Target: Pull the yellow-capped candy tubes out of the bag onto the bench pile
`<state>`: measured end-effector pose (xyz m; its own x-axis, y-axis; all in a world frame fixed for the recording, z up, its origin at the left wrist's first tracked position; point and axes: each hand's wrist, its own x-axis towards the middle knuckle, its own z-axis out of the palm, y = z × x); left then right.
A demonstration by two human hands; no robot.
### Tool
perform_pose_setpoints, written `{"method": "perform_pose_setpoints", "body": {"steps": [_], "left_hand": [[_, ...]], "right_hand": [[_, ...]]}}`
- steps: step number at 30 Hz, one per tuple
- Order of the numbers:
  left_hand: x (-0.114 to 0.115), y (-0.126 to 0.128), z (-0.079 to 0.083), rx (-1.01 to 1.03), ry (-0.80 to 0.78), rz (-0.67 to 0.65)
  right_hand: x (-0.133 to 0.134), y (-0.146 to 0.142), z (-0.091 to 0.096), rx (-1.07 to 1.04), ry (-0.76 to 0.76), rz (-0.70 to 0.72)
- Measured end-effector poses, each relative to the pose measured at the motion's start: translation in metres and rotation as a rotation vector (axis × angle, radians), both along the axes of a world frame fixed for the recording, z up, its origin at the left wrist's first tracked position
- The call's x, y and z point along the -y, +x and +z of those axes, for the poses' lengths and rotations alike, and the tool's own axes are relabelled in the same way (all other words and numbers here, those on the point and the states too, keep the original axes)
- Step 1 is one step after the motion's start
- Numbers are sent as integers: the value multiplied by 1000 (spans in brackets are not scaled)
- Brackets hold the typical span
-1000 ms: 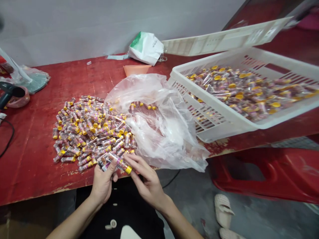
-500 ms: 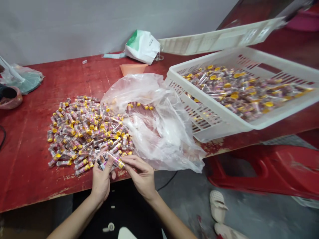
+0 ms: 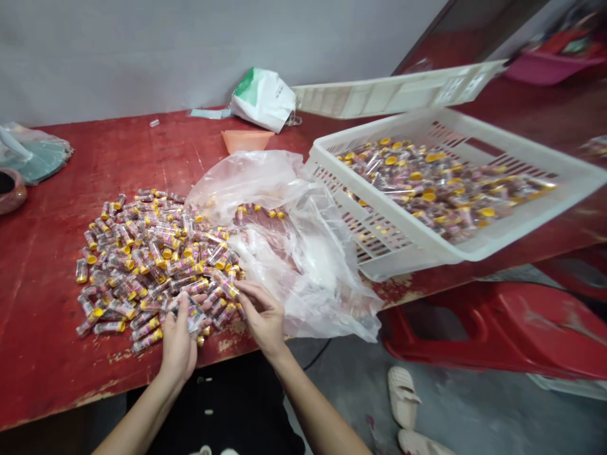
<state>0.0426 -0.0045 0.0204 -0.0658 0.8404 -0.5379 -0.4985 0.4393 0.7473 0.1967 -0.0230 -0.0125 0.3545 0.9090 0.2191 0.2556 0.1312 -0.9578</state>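
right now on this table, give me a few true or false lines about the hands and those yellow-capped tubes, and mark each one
1. The left hand and the right hand are both at the near edge of the pile of yellow-capped tubes. True.
2. The white plastic basket sits on the floor. False: it is up on the red table, holding many more tubes.
3. The orange plastic piece lies inside the basket. False: it lies on the table, beyond the clear plastic bag.
4. A few yellow-capped tubes lie in the clear plastic bag. True.
5. A pair of slippers is on the floor near the red plastic stool. True.
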Motion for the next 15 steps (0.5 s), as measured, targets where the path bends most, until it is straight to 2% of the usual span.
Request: {"method": "perform_pose_setpoints", "body": {"steps": [2,6,9,11,12,13,15], "left_hand": [[-5,-8,-3,18,-31,38],[-9,-14,-6,50,-107,49],[-11,-12,-2,106,-153,57],[-13,-11,4,176,-169,87],[-14,-10,6,215,-181,109],[-16,-10,9,250,-198,132],[-18,-9,12,300,-226,175]], "right_hand": [[-38,22,-2,84,-36,-26],[-142,67,1,193,-188,-136],[-202,81,7,231,-314,-138],[-213,79,13,236,-352,-109],[-207,76,17,233,-354,-87],[-195,70,22,226,-348,-59],[-154,53,29,204,-330,24]]}}
